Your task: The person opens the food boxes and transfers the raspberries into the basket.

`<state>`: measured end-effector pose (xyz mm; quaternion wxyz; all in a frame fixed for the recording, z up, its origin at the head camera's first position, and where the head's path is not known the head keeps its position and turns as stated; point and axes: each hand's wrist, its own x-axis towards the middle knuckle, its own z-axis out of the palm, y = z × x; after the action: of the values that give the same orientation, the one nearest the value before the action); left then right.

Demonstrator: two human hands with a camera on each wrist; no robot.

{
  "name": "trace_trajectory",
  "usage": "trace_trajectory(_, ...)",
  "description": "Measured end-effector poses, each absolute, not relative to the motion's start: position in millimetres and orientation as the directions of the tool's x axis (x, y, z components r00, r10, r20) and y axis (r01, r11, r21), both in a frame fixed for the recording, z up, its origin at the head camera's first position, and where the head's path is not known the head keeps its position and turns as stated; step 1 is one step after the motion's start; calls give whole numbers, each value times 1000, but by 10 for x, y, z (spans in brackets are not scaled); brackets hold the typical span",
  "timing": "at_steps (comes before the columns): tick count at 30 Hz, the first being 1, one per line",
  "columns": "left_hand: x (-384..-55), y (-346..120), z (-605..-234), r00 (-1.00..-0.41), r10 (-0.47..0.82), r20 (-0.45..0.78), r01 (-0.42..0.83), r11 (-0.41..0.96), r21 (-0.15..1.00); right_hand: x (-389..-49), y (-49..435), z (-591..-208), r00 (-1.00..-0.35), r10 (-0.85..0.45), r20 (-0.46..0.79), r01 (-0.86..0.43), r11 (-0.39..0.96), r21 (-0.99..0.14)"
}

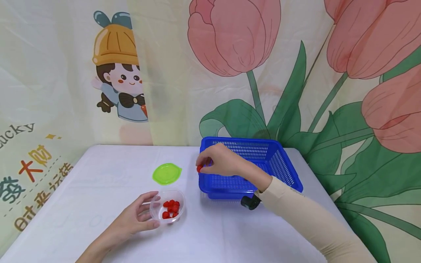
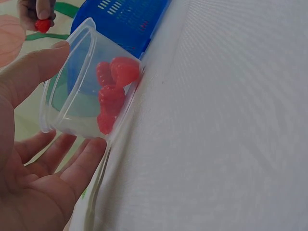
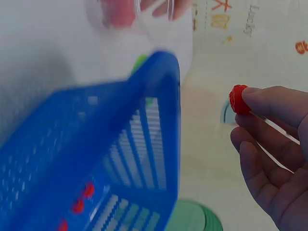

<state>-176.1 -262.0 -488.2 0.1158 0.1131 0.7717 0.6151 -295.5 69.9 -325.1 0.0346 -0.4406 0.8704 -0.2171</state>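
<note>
While a red berry (image 3: 238,100) sits pinched in the right hand (image 1: 221,160) near the left rim of the blue basket (image 1: 227,194), the left hand's (image 1: 135,217) grip curls round a clear cup (image 1: 169,194) of red berries (image 1: 171,207). Green lid (image 1: 167,174) behind, on white worktop (image 1: 213,233). Backdrop (image 1: 171,91) reads "Lucky", "發大财".

Tabletop (image 1: 227,233) is giving a passable lane between see-through tub (image 1: 169,194) and blue basket (image 1: 227,193), running on forward between green lid (image 1: 166,174) and the basket's left wall. Basket walls are standing in the way of any low sideways pass, and the right hand (image 1: 220,160) and forearm are covering part of its open top, the back right corner offering room from above. Left hand (image 1: 136,215) is blocking the tub's left side, its top lying open.
</note>
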Motion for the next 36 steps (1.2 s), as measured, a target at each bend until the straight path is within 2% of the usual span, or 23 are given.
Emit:
trace_trajectory(4, -1758, -2620, -4878, -948, 315, -38, 35, 223, 974, -3112, 988, -3157, -650, -751, 115, -721, 561, -406)
trace_trajectory(14, -1754, -2634, -4880, -952, 304, -20, 53, 232, 971, -3537, 1617, -3167, -694, -715, 82, -685, 622, -378)
trace_trajectory(23, -1755, -2629, -4880, -951, 309, -26, 54, 246, 968, -3827, 2037, -3296, -694, -719, -22, -666, 654, -357)
trace_trajectory(28, -1754, -2622, -4874, -950, 309, -29, 50, 245, 968, -3934, 2158, -3388, -694, -715, -82, -658, 676, -332)
trace_trajectory(36, -1748, -2623, -4881, -952, 305, -27, 52, 248, 967, -4051, 2286, -3596, -704, -695, -146, -621, 701, -350)
